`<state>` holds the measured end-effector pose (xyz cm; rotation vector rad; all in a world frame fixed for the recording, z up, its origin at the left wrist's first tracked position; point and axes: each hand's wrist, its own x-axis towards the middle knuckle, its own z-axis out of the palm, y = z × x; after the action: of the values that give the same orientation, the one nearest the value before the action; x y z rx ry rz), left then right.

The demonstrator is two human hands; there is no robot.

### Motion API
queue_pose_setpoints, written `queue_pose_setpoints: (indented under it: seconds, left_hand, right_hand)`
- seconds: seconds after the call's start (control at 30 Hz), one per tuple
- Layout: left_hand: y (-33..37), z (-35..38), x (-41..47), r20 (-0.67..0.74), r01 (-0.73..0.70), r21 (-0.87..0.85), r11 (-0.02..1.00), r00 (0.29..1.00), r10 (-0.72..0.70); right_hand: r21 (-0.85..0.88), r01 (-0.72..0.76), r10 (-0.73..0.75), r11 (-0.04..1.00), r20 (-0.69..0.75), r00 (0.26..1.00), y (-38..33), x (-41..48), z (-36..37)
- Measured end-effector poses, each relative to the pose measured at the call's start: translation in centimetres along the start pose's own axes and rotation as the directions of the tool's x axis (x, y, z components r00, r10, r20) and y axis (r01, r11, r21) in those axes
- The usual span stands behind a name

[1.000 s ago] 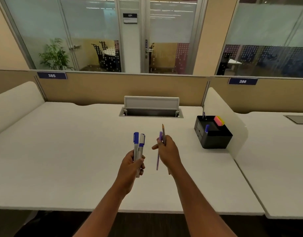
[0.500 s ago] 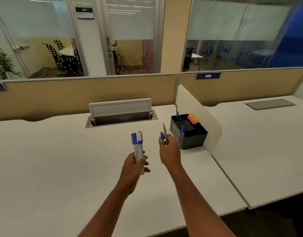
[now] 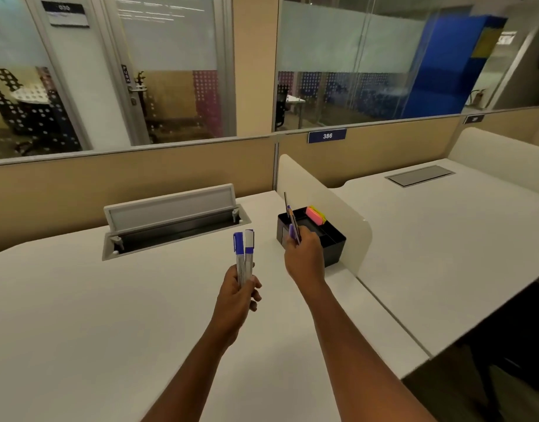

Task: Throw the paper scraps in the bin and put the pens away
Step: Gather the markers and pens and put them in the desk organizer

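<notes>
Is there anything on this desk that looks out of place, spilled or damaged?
Nothing looks spilled or damaged. The white desk shows no paper scraps. The only unusual thing is the cable hatch, whose lid stands open. The left hand holds two markers and the right hand holds thin pens near the black organizer.

Our left hand (image 3: 236, 295) hides the lower ends of the two markers (image 3: 244, 254). Our right hand (image 3: 304, 260) covers the near part of the black organizer (image 3: 329, 239) and the pens' (image 3: 292, 222) lower halves. We cannot count those pens.
</notes>
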<state>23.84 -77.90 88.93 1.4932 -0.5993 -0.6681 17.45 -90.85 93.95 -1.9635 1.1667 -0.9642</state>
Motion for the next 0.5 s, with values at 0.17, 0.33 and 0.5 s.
queue_pose_setpoints:
  seconds: [0.17, 0.33, 0.5]
  left_hand:
    - [0.5, 0.7, 1.7, 0.018, -0.02, -0.01, 1.0, 1.0, 0.02]
    - [0.6, 2.1, 3.5, 0.025, -0.017, -0.003, 1.0, 1.0, 0.017]
    - [0.7, 4.1, 5.5, 0.005, -0.005, 0.001, 1.0, 1.0, 0.005]
  right_hand:
    - [-0.037, -0.023, 0.022, 0.999, -0.006, 1.0, 0.8, 1.1, 0.4]
    - [-0.025, -0.038, 0.038, 0.999, 0.008, 0.999, 2.3, 3.1, 0.4]
    - [0.024, -0.031, 0.031, 0.999, 0.02, 0.999, 3.5, 6.5, -0.2]
